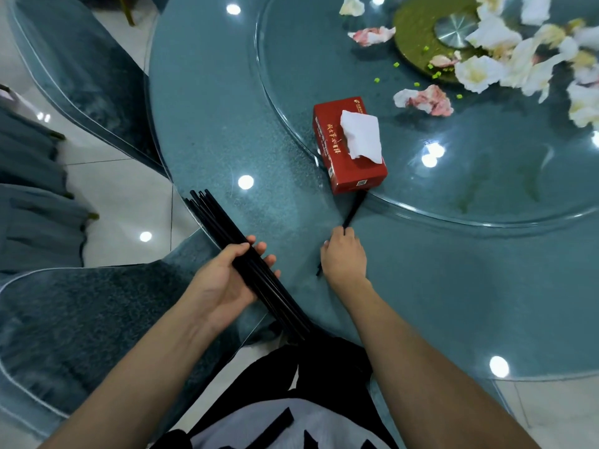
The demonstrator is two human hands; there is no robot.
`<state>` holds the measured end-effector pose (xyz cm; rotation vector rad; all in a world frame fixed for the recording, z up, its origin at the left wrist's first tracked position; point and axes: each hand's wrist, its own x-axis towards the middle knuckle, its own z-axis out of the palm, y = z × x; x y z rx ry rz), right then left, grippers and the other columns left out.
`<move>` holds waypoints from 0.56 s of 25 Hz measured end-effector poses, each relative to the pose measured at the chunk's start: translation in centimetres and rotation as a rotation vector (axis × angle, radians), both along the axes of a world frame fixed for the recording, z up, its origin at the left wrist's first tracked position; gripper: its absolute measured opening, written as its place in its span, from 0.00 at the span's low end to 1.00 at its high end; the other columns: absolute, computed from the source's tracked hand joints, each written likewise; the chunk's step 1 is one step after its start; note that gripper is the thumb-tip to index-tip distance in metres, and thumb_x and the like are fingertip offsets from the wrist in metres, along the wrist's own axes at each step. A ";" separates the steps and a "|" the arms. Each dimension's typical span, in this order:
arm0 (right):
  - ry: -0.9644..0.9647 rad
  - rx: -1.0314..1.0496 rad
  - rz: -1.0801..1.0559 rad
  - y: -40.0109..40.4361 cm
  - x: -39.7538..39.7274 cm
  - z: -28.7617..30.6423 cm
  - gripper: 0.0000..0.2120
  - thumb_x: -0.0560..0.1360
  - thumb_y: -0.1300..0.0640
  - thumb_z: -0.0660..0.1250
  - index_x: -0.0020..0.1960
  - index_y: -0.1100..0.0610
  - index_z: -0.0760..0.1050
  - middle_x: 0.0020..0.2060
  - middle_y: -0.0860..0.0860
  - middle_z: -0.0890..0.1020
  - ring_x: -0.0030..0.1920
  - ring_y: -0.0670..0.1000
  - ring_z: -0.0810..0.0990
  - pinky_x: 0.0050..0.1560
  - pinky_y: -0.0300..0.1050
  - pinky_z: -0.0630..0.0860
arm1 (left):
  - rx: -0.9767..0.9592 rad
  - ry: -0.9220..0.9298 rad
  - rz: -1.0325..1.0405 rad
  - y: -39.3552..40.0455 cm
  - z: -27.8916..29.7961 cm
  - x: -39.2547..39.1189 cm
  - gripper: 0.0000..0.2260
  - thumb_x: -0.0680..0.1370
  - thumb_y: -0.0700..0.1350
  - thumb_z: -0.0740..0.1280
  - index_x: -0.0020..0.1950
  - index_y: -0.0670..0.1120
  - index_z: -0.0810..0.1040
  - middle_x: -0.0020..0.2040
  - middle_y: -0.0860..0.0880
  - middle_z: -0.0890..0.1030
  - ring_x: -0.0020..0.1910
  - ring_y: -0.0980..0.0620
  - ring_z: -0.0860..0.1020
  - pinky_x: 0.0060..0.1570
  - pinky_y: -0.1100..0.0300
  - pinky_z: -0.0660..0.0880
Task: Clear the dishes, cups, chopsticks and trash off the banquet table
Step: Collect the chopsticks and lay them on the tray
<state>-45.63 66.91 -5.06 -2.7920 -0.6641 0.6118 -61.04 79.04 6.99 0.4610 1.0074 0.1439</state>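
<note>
Over on the left, past the table edge: grey draped chairs (35,196), out of play. Then the left hand (227,280), palm up, thumb clamped across a bundle of black chopsticks (223,228), fingers curled loosely beneath — cradled that way, probably, to leave room for more. Forearm angled in from below, tips of the bundle fanning out over the glass table (227,124). Centre now: right hand (345,257), knuckles up, wrist low to the glass, fingertips pinching another black pair (353,207) lying with its far end beside the red tissue box (348,147). Box straddling the turntable rim (291,118), likely nudged aside. Further right, still to clear: crumpled stained napkins (424,100), white petals (492,59), green scraps (397,64).
</note>
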 end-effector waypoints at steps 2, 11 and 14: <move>-0.015 -0.025 -0.029 -1.6 -0.3 -0.1 0.11 0.84 0.59 0.57 0.64 0.62 0.70 0.61 0.59 0.75 0.59 0.59 0.76 0.58 0.51 0.72 | 0.003 -0.013 -0.029 -0.2 -0.2 0.3 0.06 0.83 0.41 0.60 0.52 0.47 0.77 0.43 0.49 0.82 0.44 0.47 0.81 0.57 0.44 0.77; 0.150 0.090 -0.478 -6.8 -2.4 0.4 0.12 0.77 0.60 0.65 0.60 0.58 0.69 0.55 0.58 0.80 0.58 0.62 0.79 0.58 0.55 0.74 | -0.019 -0.043 -0.140 -1.1 -1.0 1.2 0.06 0.82 0.42 0.61 0.51 0.47 0.78 0.43 0.49 0.83 0.43 0.48 0.83 0.50 0.46 0.79; 0.209 0.130 -0.569 -8.0 -2.7 0.3 0.13 0.75 0.59 0.68 0.59 0.58 0.73 0.54 0.57 0.81 0.58 0.61 0.79 0.58 0.53 0.75 | -0.014 -0.046 -0.175 -1.4 -1.3 1.4 0.06 0.82 0.42 0.61 0.51 0.47 0.78 0.43 0.49 0.83 0.44 0.48 0.83 0.51 0.45 0.79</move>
